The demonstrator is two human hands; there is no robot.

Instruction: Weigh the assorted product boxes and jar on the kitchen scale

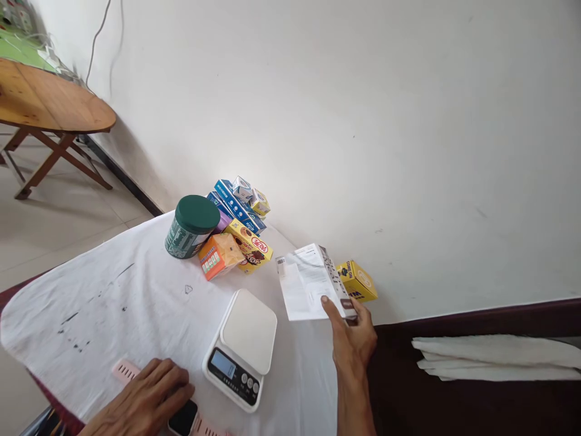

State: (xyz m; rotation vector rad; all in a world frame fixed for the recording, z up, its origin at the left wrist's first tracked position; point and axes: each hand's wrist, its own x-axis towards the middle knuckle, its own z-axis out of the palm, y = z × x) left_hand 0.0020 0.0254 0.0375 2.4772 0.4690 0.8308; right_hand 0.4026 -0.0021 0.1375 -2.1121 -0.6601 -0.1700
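Note:
My right hand (354,333) is closed on the near end of a white box (305,281) with a dark printed side, thumb on top and fingers along that side. The box is at the table's wall side, in front of a yellow box (356,281). My left hand (152,390) lies over a smartwatch (184,418) with a pink strap, fingers slightly bent on the cloth, partly hiding the watch. Between the hands is a white kitchen scale (249,330), its display lit and its platform bare.
Behind the scale are a green-lidded canister (195,224), an orange box (220,255), a yellow snack box (250,245) and stacked blue boxes (238,206). A white cloth (154,303) covers the table against the wall. A wooden table (54,100) stands far left; folded white fabric (494,357) lies right.

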